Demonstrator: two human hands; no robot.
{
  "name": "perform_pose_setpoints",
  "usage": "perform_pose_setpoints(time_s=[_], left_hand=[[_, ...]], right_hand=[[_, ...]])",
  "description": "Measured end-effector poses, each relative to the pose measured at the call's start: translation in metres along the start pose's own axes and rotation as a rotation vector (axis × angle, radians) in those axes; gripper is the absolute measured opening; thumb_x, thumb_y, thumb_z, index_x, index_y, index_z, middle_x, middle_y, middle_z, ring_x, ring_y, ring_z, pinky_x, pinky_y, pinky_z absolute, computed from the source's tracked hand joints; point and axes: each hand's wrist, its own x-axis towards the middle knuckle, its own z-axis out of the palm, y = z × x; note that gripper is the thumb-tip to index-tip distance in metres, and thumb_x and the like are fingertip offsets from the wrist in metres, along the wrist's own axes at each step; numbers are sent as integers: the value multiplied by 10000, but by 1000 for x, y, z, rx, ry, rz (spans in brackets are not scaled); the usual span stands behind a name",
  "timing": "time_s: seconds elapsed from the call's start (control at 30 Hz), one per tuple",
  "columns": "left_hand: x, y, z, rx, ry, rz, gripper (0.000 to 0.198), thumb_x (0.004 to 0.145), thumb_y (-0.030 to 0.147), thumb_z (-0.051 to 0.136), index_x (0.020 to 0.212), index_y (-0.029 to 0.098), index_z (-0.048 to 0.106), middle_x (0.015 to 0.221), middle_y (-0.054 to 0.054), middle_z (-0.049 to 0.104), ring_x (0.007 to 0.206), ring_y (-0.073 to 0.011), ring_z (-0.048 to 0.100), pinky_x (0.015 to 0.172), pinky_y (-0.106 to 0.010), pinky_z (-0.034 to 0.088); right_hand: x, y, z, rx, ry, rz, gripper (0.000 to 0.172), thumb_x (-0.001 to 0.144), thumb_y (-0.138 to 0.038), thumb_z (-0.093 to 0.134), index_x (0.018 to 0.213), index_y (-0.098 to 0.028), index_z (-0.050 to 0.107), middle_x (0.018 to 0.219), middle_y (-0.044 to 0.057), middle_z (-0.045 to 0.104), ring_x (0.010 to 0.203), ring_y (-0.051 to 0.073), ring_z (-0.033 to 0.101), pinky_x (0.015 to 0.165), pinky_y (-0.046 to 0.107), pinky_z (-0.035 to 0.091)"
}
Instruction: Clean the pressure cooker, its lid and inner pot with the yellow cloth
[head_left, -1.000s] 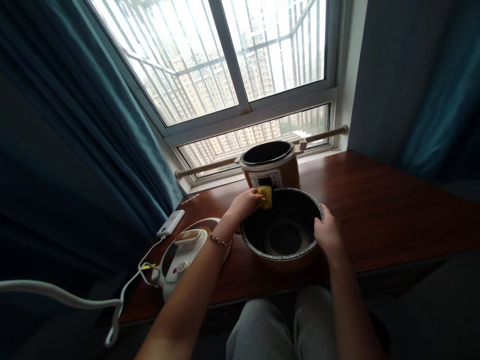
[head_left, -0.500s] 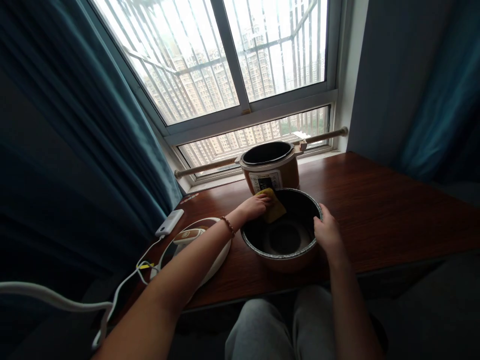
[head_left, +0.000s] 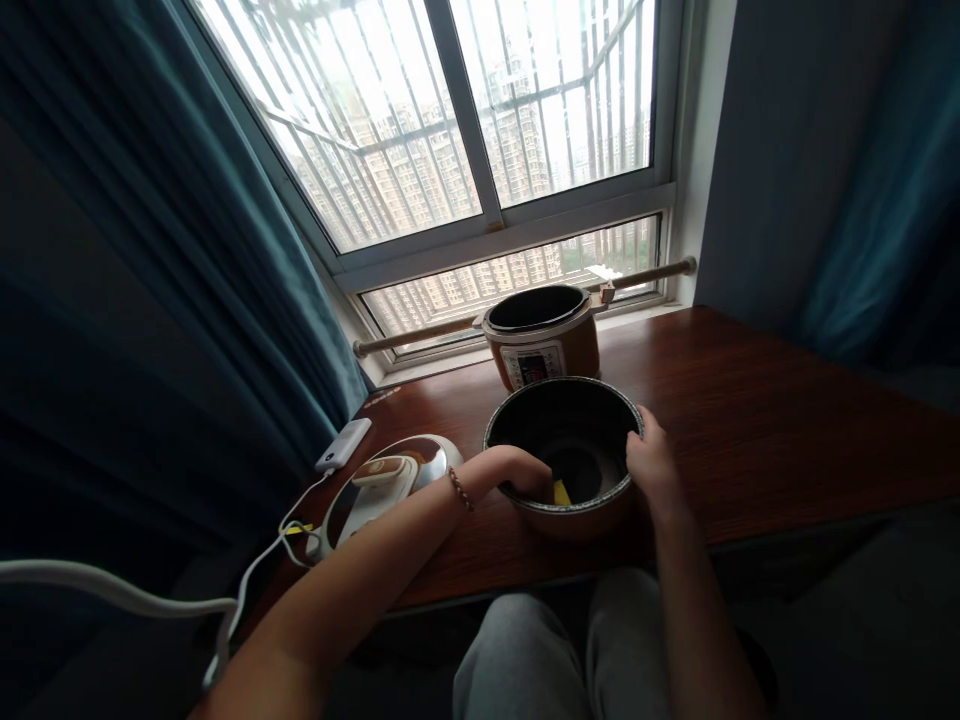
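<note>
A dark-lined inner pot point(head_left: 600, 420) with a pale rim stands near the front edge of the table. My right hand point(head_left: 651, 455) grips its rim at the right, thumb inside. Reaching over the near-left rim, my left hand point(head_left: 531, 474) is down inside the pot with a yellow cloth point(head_left: 561, 493). Only a corner of the cloth shows beside the hand, and the fingertips are hidden. Just behind the pot sits the rice cooker body point(head_left: 544, 335), open at the top. A round cooker lid point(head_left: 435, 450) lies left of the pot, partly under my left forearm.
The brown wooden table point(head_left: 750, 420) runs out to the right. A white power strip or adapter point(head_left: 347, 443) and a white cable point(head_left: 255, 570) lie at the left. A barred window rises behind the table, with blue curtains point(head_left: 247, 230) beside it.
My left hand has moved with the yellow cloth from the far-left wall of the pot down to its near-left inside. My right hand stays on the rim.
</note>
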Motion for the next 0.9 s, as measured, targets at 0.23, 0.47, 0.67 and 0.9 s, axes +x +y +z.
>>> perform_pose_setpoints(time_s=[0.23, 0.47, 0.67, 0.9], left_hand=[[-15, 27, 1, -382, 23, 412, 439, 874, 248, 416, 1304, 163, 452, 1182, -1, 595, 1109, -179, 511, 964, -294, 386], [-2, 7, 0, -134, -166, 49, 364, 786, 112, 472, 1112, 175, 620, 920, 12, 687, 854, -158, 622, 816, -267, 478], [13, -10, -11, 85, -57, -211, 164, 690, 155, 598, 812, 113, 700, 733, -80, 684, 716, -234, 627, 713, -370, 507], [34, -31, -23, 322, 304, -219, 324, 644, 151, 668, 963, 95, 672, 1002, -178, 658, 923, -314, 589, 879, -470, 419]], right_hand=[[0, 0, 1, 4, 20, 5, 528, 776, -141, 370, 1292, -55, 446, 1185, 175, 566, 1102, 267, 535, 961, 375, 405], [-1, 2, 1, 19, 34, -40, 521, 763, -147, 375, 1271, -80, 472, 1163, 151, 581, 1088, 254, 542, 961, 374, 404], [-1, 2, 0, 34, 27, -37, 519, 760, -148, 380, 1268, -111, 478, 1158, 127, 587, 1077, 245, 548, 954, 363, 412], [0, 3, 0, 28, 19, -38, 527, 752, -144, 385, 1265, -69, 477, 1152, 160, 586, 1060, 254, 556, 950, 382, 411]])
